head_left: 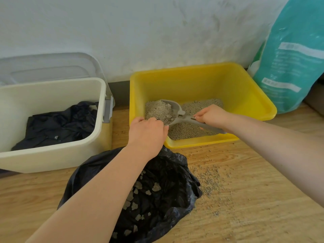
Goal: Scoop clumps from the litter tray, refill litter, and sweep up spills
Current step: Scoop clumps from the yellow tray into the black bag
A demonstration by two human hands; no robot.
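A yellow litter tray (245,95) stands against the wall with grey litter (189,130) in its bottom. My right hand (212,115) grips the handle of a grey scoop (177,113), whose bowl lies in the litter beside a large pale clump (158,109). My left hand (148,135) clasps the tray's near left rim. An open black rubbish bag (166,181) lies on the floor in front of the tray, with several clumps inside. Spilled litter grains (210,181) are scattered on the wooden floor to the right of the bag.
A cream bin (52,155) with dark bags in it stands at the left, its clear lid (52,67) leaning on the wall. A teal litter bag (294,58) stands upright at the right, beside the tray.
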